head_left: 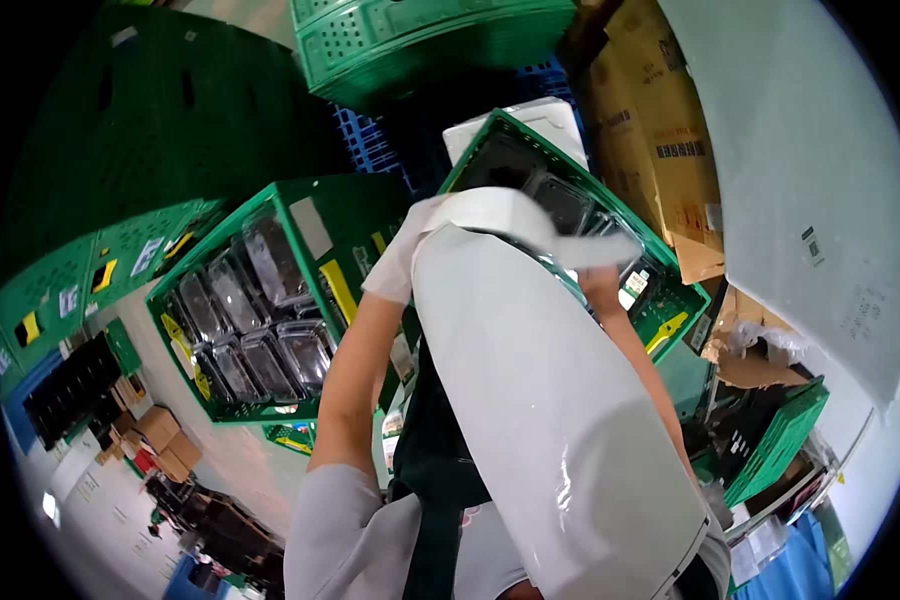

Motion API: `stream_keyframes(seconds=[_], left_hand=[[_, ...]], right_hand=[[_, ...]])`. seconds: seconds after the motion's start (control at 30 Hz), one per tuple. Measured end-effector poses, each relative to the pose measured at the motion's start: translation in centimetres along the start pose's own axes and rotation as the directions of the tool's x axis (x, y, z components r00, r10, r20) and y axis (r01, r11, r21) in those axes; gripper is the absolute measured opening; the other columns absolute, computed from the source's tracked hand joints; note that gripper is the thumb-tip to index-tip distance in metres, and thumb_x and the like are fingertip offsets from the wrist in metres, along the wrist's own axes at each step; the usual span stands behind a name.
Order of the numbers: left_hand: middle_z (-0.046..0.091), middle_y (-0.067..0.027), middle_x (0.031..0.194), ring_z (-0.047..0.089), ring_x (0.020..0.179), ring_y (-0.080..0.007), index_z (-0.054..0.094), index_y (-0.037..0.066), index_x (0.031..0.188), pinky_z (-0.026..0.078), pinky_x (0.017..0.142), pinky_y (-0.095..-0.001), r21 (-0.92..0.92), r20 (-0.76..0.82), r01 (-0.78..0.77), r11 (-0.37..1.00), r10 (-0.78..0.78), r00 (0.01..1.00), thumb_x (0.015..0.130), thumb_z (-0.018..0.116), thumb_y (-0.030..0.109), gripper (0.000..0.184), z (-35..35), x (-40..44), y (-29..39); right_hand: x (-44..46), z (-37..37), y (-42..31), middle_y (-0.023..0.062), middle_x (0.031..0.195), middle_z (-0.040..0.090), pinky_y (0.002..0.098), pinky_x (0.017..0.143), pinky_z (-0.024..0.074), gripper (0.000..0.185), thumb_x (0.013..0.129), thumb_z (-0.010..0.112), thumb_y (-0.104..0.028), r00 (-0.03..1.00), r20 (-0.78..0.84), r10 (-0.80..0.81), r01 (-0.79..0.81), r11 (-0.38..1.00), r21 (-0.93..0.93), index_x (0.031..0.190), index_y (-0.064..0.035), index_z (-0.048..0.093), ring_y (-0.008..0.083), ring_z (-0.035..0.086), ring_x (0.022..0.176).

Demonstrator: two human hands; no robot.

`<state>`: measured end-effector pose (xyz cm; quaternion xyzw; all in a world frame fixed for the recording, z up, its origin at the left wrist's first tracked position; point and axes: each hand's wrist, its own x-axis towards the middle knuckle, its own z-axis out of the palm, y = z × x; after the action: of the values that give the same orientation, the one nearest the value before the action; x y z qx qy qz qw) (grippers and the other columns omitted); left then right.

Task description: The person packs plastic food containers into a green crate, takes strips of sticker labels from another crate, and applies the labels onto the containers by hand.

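A long, glossy white sheet (540, 400) hangs in front of my body, its far end curling over into a white loop (500, 210). My left hand (408, 248), in a white glove, is closed on the left edge of that curled end. At the other side my right hand (602, 258), also gloved, is smeared by motion and partly hidden by the sheet, so its fingers cannot be made out. Just beyond both hands stands a tilted green crate (670, 262) with several lidded plastic boxes (560, 200) in it; one bears a white-and-green label (634, 287).
Left of me, another green crate (280, 215) holds several clear-lidded boxes (232, 285). Stacked green crates (430, 50) rise ahead above a blue pallet (365, 135). Brown cartons (660, 130) and a large pale panel (810, 190) line the right side.
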<state>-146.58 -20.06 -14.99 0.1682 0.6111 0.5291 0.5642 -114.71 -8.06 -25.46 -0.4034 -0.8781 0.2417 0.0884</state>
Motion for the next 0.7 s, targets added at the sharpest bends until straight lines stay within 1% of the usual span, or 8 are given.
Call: stream_keyframes(seconds=[0.13, 0.23, 0.33, 0.47, 0.5, 0.57, 0.67, 0.7], left_hand=[[0.055, -0.0106, 0.114, 0.053, 0.085, -0.0118, 0.048, 0.001, 0.119, 0.044, 0.073, -0.0252, -0.423, -0.131, -0.084, 0.902, 0.031, 0.991, 0.084, 0.055, 0.019, 0.04, -8.9, -13.9, -1.8], [0.053, -0.0111, 0.116, 0.051, 0.079, -0.01, 0.045, 0.002, 0.122, 0.043, 0.068, -0.023, -0.604, -0.298, -0.255, 0.755, 0.083, 0.951, 0.086, 0.051, 0.021, 0.041, -16.6, -24.8, -3.5], [0.052, -0.0115, 0.119, 0.05, 0.072, -0.0082, 0.042, 0.002, 0.125, 0.042, 0.063, -0.0207, -0.654, -0.431, -0.416, 0.631, 0.141, 0.891, 0.089, 0.047, 0.023, 0.043, -23.5, -36.3, -5.3], [0.05, -0.0122, 0.122, 0.047, 0.064, -0.0058, 0.037, 0.003, 0.13, 0.041, 0.056, -0.0177, -0.671, -0.458, -0.497, 0.551, 0.22, 0.861, 0.091, 0.041, 0.026, 0.045, -30.4, -50.1, -7.6], [0.049, -0.0123, 0.123, 0.047, 0.061, -0.0051, 0.036, 0.004, 0.131, 0.041, 0.055, -0.017, -0.621, -0.489, -0.503, 0.601, 0.205, 0.848, 0.092, 0.039, 0.027, 0.045, -31.4, -52.6, -7.8], [0.047, -0.0136, 0.126, 0.038, 0.053, 0.0013, 0.034, 0.003, 0.132, 0.033, 0.049, -0.0109, -0.301, -0.818, -0.436, 0.848, 0.006, 0.575, 0.09, 0.044, 0.02, 0.047, -30.5, -54.7, -5.8], [0.051, -0.0137, 0.121, 0.037, 0.054, 0.002, 0.041, -0.002, 0.125, 0.028, 0.047, -0.0106, 0.03, -0.832, -0.213, 0.977, 0.142, 0.536, 0.087, 0.047, 0.012, 0.041, -34.6, -56.0, -7.9], [0.055, -0.0118, 0.116, 0.039, 0.055, 0.0011, 0.045, -0.002, 0.121, 0.03, 0.047, -0.012, 0.014, -0.85, -0.107, 0.994, 0.068, 0.522, 0.087, 0.048, 0.013, 0.038, -35.2, -54.5, -6.4]], right_hand=[[0.5, -3.1, -7.4, 0.0199, 0.112, 0.055, 0.0403, 0.086, 0.0418, 0.026, 0.074, 0.062, -0.015, 0.985, 0.134, 0.11, -0.141, 0.957, 0.252, 0.097, -0.0035, 0.059, 0.0363, 0.051, 0.102], [3.0, -5.2, -15.3, 0.0155, 0.097, 0.062, 0.0333, 0.076, 0.0477, 0.02, 0.077, 0.062, -0.011, 0.99, 0.136, 0.048, -0.101, 0.904, 0.415, 0.096, -0.0023, 0.06, 0.0266, 0.062, 0.085], [4.7, -5.7, -24.4, 0.01, 0.086, 0.063, 0.0268, 0.066, 0.0495, 0.019, 0.078, 0.063, -0.007, 0.987, 0.093, -0.131, 0.054, 0.815, 0.577, 0.096, -0.0017, 0.061, 0.0168, 0.063, 0.072], [4.4, -4.2, -37.7, 0.0114, 0.084, 0.062, 0.0288, 0.063, 0.0488, 0.02, 0.076, 0.066, -0.011, 0.88, 0.134, -0.455, 0.268, 0.71, 0.651, 0.094, -0.0027, 0.061, 0.0206, 0.062, 0.07], [4.1, -3.0, -40.4, 0.0117, 0.084, 0.061, 0.0297, 0.062, 0.0485, 0.022, 0.076, 0.067, -0.013, 0.831, 0.139, -0.539, 0.335, 0.684, 0.648, 0.094, -0.0032, 0.061, 0.0224, 0.061, 0.069], [3.4, -0.2, -44.9, 0.0131, 0.086, 0.061, 0.0336, 0.064, 0.0481, 0.029, 0.075, 0.068, -0.021, 0.728, 0.267, -0.632, 0.387, 0.699, 0.601, 0.097, -0.0031, 0.06, 0.0263, 0.06, 0.074], [1.8, 4.9, -49.7, 0.0156, 0.095, 0.061, 0.039, 0.073, 0.0465, 0.048, 0.077, 0.062, -0.038, 0.585, 0.373, -0.72, 0.578, 0.692, 0.432, 0.104, 0.0005, 0.056, 0.0305, 0.057, 0.088], [1.2, 7.1, -50.3, 0.0156, 0.095, 0.061, 0.039, 0.073, 0.0465, 0.048, 0.077, 0.062, -0.038, 0.57, 0.381, -0.728, 0.583, 0.685, 0.436, 0.104, 0.0005, 0.056, 0.0305, 0.057, 0.088]])
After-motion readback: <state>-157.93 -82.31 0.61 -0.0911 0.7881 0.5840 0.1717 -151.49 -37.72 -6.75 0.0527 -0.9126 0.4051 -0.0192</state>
